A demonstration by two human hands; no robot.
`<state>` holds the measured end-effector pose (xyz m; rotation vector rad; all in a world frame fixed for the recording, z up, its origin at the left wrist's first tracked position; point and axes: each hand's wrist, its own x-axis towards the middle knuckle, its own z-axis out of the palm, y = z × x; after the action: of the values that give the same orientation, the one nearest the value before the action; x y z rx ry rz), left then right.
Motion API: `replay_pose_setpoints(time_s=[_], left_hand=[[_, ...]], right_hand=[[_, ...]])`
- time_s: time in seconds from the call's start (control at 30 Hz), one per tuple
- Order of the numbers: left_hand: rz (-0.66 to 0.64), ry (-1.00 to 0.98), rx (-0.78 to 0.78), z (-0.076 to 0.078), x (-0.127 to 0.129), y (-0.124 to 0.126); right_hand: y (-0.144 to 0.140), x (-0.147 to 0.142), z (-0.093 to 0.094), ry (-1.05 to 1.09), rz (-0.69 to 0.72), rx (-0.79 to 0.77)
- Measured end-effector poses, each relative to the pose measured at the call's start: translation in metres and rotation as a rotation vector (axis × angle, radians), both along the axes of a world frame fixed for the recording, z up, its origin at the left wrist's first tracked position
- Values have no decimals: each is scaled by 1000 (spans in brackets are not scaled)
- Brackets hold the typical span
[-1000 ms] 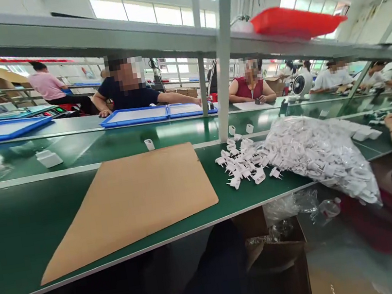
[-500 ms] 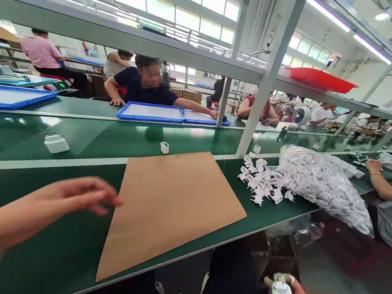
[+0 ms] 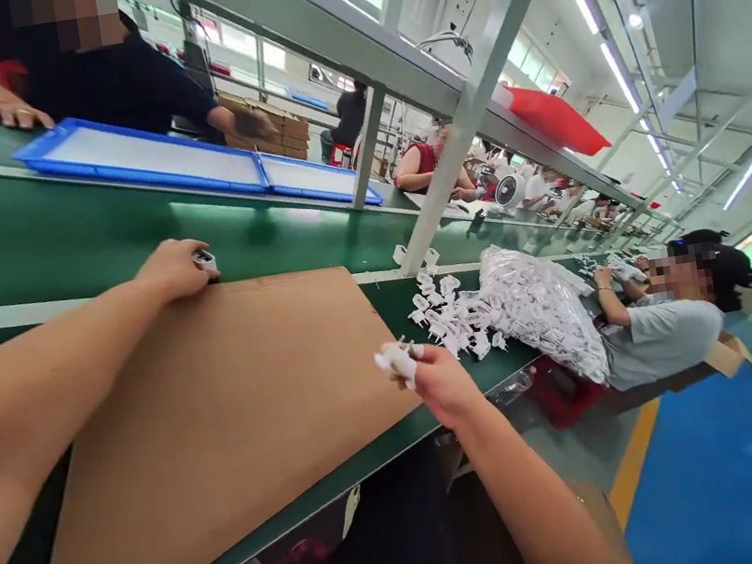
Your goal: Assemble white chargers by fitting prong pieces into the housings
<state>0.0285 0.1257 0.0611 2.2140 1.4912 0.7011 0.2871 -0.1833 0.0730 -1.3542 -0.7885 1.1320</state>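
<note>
A small white charger housing (image 3: 205,259) sits pinched in the fingertips of the worker's left hand (image 3: 171,269), at the far edge of a brown cardboard sheet (image 3: 225,408) where it meets the green conveyor belt (image 3: 60,244). At four o'clock from it, the right hand (image 3: 441,378) is closed around a few white plug parts (image 3: 396,361), held up over the near corner of the cardboard. Just past that hand, at two o'clock, loose white plug pieces (image 3: 447,309) lie scattered on the green bench, touching a bulging clear bag (image 3: 539,305) packed with more of them. Beyond the bag, at three o'clock, a seated co-worker in a grey shirt (image 3: 660,338) leans over the same bench. Across the belt, at eleven o'clock from the left hand, blue trays (image 3: 139,162) lie end to end, with another person's hand (image 3: 15,113) resting by the nearest one. A red bin (image 3: 553,119) sits on the overhead shelf at one o'clock.
</note>
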Motion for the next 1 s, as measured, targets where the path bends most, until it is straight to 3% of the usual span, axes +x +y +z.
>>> replay_pose_setpoints(time_s=[0.1,0.23,0.33,0.4,0.53,0.63,0.73,0.87,1.0], left_hand=[[-26,58,52,-2,-1,-19],[-232,89,98,-5,8,-89],[-312,79,48,-20,17,-136],[-296,44,21,-33,19,-154],[-205,-169,-95,-53,14,-160],[-265,-340,-202,-60,11,-153],[-324,-356,-248,-61,11,-148],[-303,-307,-238,-58,14,-149],[-310,-343,-238,-59,13,-151]], right_hand=[[38,2,7,105,76,8],[93,-7,11,40,167,3],[127,-24,5,-103,226,30],[140,-36,-4,-159,240,68],[145,-46,-27,-261,207,104],[139,-42,-37,-357,198,107],[128,-41,-35,-516,263,190],[112,-47,-24,-903,389,355],[106,-47,-21,-1118,402,429]])
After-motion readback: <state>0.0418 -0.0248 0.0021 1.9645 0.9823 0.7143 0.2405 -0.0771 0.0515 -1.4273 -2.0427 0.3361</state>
